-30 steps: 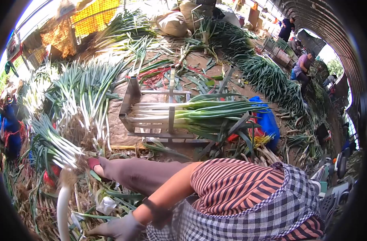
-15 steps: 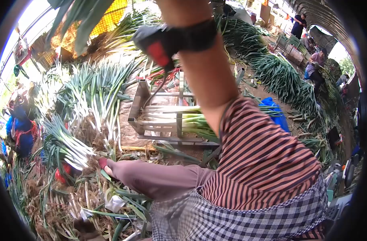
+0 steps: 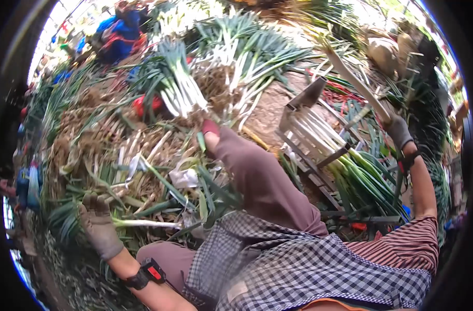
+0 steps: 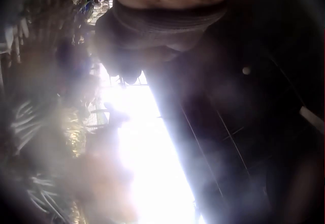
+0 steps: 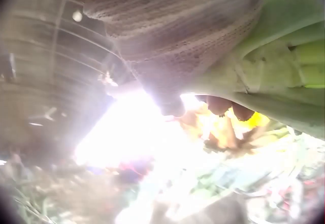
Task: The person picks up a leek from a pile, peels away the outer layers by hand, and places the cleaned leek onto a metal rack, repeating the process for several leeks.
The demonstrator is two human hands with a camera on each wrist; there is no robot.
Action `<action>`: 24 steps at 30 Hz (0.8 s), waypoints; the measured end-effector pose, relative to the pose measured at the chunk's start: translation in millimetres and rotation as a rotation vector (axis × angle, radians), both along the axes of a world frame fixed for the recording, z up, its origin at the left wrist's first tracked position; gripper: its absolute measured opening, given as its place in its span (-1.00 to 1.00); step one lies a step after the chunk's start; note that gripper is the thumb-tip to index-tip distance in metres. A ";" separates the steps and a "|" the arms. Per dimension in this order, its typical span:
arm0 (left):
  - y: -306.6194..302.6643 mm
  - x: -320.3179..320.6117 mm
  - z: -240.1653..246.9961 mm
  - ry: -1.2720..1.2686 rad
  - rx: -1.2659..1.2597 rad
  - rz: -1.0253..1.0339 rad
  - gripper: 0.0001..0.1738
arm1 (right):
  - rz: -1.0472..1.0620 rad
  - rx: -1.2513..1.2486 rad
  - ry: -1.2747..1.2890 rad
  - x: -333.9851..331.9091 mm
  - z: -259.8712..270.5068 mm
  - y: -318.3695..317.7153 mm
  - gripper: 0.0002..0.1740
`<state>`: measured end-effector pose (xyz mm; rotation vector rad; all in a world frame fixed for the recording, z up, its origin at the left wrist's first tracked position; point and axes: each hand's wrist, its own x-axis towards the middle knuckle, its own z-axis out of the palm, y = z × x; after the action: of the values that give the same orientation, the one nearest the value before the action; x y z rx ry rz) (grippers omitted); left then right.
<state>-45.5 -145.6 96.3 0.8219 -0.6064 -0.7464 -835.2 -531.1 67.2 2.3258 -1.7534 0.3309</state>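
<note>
My gloved right hand is raised at the right of the head view and grips a long leek, whose pale shank points up and to the left. In the right wrist view its broad green leaves lie against the glove. Below that hand, several leeks lie in a metal frame. My gloved left hand is held up at the lower left with its fingers extended, holding nothing. A single leek with a white shank lies beside it.
Past the outstretched leg lies a bundle of leeks, with a bigger pile behind. Loose stalks and roots cover the ground at the left. Red strings lie beyond the frame.
The right arm has swung from the lower left, up across the view, to the right side, where its hand holds a leek. My left hand has come clearly into view. The head view has turned.
</note>
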 end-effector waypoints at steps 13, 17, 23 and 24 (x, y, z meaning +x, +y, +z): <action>98.7 17.7 3.1 -0.031 0.090 0.435 -0.60 | 0.258 0.226 0.006 156.9 57.3 -77.6 -0.64; 131.8 9.3 -21.1 0.038 0.063 0.598 -0.62 | 0.613 0.438 -0.055 377.5 144.1 28.9 -0.67; 158.2 -12.6 -11.3 0.192 -0.005 0.721 -0.65 | 1.234 0.623 0.504 614.0 81.5 153.6 -0.57; 159.0 -16.1 -6.8 0.195 -0.015 0.736 -0.65 | 1.390 0.616 0.487 653.5 53.0 161.0 -0.57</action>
<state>-61.6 13.5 89.5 0.8668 -0.1050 -0.1415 -181.7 -370.1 120.2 3.2409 0.2281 -0.6410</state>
